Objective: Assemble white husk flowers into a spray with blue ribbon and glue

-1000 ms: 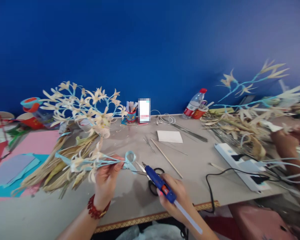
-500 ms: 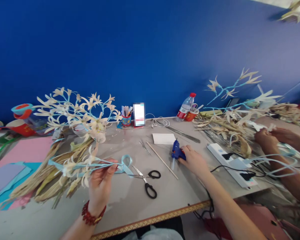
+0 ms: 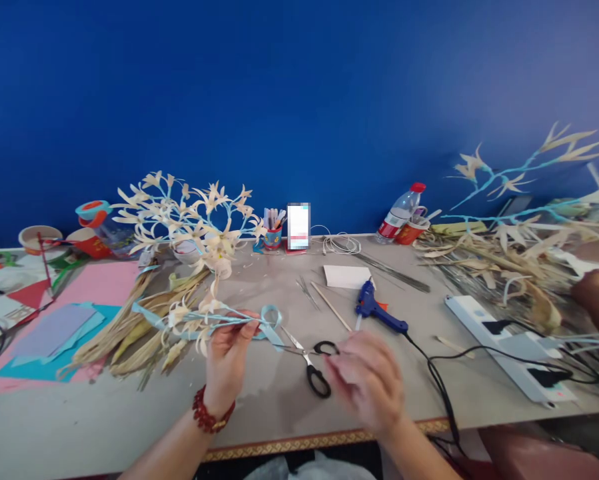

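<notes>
My left hand (image 3: pixel 228 353), with a red bead bracelet at the wrist, is closed on a sprig of cream paper flowers on light blue stems (image 3: pixel 199 317); a blue ribbon loop (image 3: pixel 270 316) sticks out past the fingers. My right hand (image 3: pixel 366 379) is blurred by motion, low over the table beside the black-handled scissors (image 3: pixel 313 367), with nothing visible in it. The blue glue gun (image 3: pixel 376 309) lies on the table beyond that hand, its black cord (image 3: pixel 436 380) trailing toward the front edge.
A big bunch of cream flowers (image 3: pixel 189 220) and dried leaves (image 3: pixel 129 330) lies left. Coloured paper (image 3: pixel 59 323), a white pad (image 3: pixel 348 276), a wooden stick (image 3: pixel 330 305), a pen cup (image 3: pixel 273 233), a water bottle (image 3: pixel 400 213) and a power strip (image 3: pixel 509 353) are around. Another person's hand (image 3: pixel 596 293) works at right.
My right hand let go of the glue gun, which now lies on the table, and came back toward me near the scissors. My left hand kept its hold on the flower sprig.
</notes>
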`<action>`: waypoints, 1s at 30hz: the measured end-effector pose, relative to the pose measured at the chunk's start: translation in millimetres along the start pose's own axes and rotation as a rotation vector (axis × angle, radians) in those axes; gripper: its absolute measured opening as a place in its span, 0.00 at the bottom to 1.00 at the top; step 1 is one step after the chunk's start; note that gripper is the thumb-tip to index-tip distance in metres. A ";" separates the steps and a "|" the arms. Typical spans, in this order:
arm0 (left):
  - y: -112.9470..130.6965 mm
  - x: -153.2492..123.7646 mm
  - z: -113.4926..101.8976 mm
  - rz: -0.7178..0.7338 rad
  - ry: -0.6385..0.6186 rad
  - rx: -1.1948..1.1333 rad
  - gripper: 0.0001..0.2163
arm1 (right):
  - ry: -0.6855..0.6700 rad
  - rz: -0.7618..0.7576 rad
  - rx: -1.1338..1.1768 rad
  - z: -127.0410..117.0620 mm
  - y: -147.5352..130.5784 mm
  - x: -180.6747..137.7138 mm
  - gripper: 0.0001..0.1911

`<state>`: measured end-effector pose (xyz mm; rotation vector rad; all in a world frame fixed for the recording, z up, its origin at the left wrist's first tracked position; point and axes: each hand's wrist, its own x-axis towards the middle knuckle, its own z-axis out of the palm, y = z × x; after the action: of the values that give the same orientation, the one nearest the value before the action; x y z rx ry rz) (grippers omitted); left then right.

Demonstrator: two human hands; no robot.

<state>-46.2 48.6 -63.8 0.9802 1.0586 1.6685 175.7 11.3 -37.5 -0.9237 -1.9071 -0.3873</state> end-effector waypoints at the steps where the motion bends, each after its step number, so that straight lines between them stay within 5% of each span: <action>1: 0.3 -0.7 0.9 -0.007 0.002 -0.003 0.07 | -0.019 -0.016 0.021 10.5 -12.6 1.7 0.13; 9: 3.9 -4.9 5.9 0.007 -0.009 0.033 0.10 | 0.057 0.022 0.066 60.7 -39.8 22.4 0.12; 30: 13.4 -13.6 2.0 0.237 -0.156 0.291 0.03 | 0.064 0.057 0.151 58.1 -36.8 24.7 0.09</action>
<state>-44.2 33.1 -52.6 1.4496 1.1348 1.6191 106.0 32.8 -41.3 -0.8539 -1.8208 -0.2330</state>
